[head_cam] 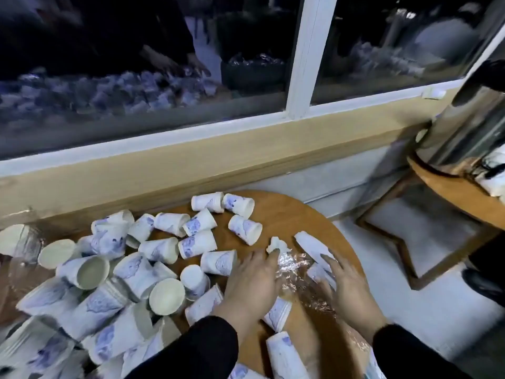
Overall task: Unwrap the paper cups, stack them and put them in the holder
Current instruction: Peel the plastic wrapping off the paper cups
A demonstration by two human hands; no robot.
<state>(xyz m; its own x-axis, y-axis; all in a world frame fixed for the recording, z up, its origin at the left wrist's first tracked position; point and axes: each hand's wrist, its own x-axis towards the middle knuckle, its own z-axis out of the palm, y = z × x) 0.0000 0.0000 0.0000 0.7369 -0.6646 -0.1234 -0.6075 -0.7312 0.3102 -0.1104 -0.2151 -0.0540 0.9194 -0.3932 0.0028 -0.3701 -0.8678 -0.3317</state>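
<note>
My left hand (250, 280) and right hand (345, 280) grip crinkled clear wrap (293, 269) between them, fingers curled into it; unwrapping step. Paper cups (153, 258) lie loose all over the round surface (284, 212), none stacked. Next, I'd guess: strip wrap, gather cups rim-up, nest them; no holder clearly visible.

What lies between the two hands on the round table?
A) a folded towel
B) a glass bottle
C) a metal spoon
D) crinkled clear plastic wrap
D: shiny crinkled clear plastic wrap lies on the table between the left hand and the right hand.
</note>
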